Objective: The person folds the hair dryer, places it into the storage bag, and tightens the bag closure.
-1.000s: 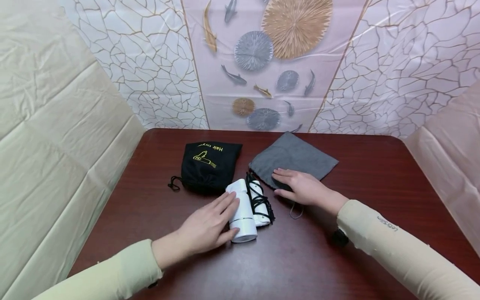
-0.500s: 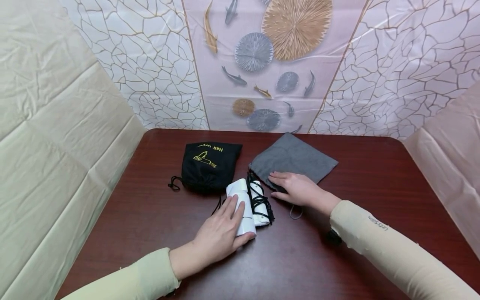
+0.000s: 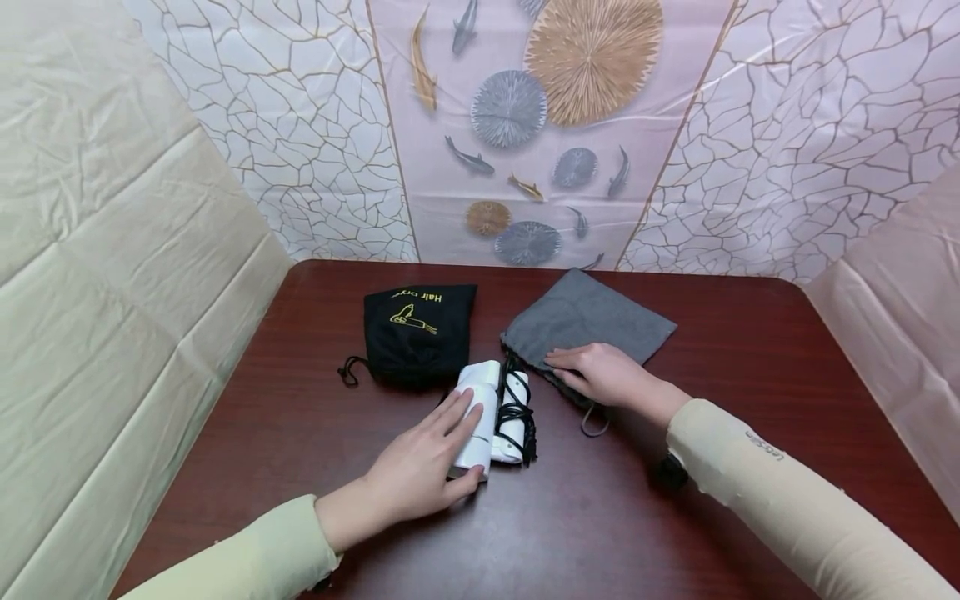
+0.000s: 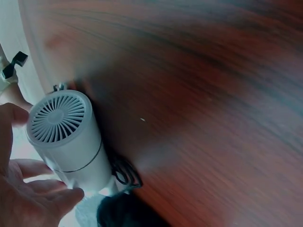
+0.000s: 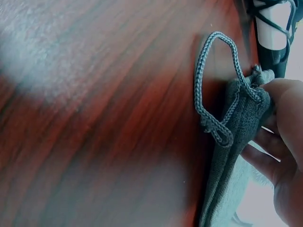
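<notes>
A white hair dryer point(image 3: 488, 423) lies on the table with its handle point(image 3: 517, 387) folded alongside, wrapped in black cord. My left hand point(image 3: 420, 471) grips the dryer's barrel, fingers across its top and thumb by the near end. In the left wrist view the round slotted vent point(image 4: 56, 116) faces the camera. My right hand point(image 3: 611, 375) pinches the edge of a flat grey drawstring pouch point(image 3: 592, 312) near its mouth. A cord loop point(image 5: 199, 82) sticks out from that mouth in the right wrist view. The thumb's contact with the cloth is partly hidden.
Behind the dryer lies a black drawstring pouch point(image 3: 416, 346) with upside-down yellow "Hair Dryer" lettering; its cord point(image 3: 348, 371) trails left. The dark red wooden table point(image 3: 600, 533) ends at a patterned backdrop point(image 3: 487, 167), with beige cloth point(image 3: 112, 292) at the sides.
The dryer first turned slightly under my left hand, then shifted a little left with its handle. My right thumb has come closer to the fingers at the grey pouch's mouth.
</notes>
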{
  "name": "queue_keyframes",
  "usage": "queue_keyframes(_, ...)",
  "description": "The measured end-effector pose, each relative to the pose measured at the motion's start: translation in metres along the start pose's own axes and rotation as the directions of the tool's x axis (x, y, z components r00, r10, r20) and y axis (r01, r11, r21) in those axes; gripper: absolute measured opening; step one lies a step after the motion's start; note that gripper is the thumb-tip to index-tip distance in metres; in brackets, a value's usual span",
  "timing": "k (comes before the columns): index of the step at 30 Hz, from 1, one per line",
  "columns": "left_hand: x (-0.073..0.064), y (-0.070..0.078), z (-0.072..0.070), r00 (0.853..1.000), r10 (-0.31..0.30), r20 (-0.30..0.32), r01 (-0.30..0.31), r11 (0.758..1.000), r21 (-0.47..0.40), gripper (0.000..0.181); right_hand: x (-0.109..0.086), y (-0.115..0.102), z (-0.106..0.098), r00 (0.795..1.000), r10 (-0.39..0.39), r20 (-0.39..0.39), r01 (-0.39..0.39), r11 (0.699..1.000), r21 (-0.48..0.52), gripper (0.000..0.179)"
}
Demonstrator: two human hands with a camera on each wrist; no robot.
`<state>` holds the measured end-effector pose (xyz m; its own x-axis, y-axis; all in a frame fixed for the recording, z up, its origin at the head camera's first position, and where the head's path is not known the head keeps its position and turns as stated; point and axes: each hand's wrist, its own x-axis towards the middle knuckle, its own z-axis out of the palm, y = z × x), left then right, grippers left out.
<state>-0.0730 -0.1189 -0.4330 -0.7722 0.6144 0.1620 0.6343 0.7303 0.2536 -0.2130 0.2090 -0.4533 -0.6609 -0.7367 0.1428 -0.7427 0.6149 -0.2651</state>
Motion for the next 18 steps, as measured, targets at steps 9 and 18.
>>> queue_keyframes(9,-0.007,-0.009,0.003,0.999,0.041,-0.007,-0.041,0.998,-0.052,0.077,-0.006,0.006,-0.009,0.979,0.202,-0.037,-0.185,0.945,0.269,0.031)
queue_keyframes(18,-0.007,0.004,0.015,0.997,0.003,-0.075,-0.002,1.000,0.016,0.083,-0.011,0.011,-0.016,0.925,0.376,-0.049,-0.311,0.826,0.471,0.033)
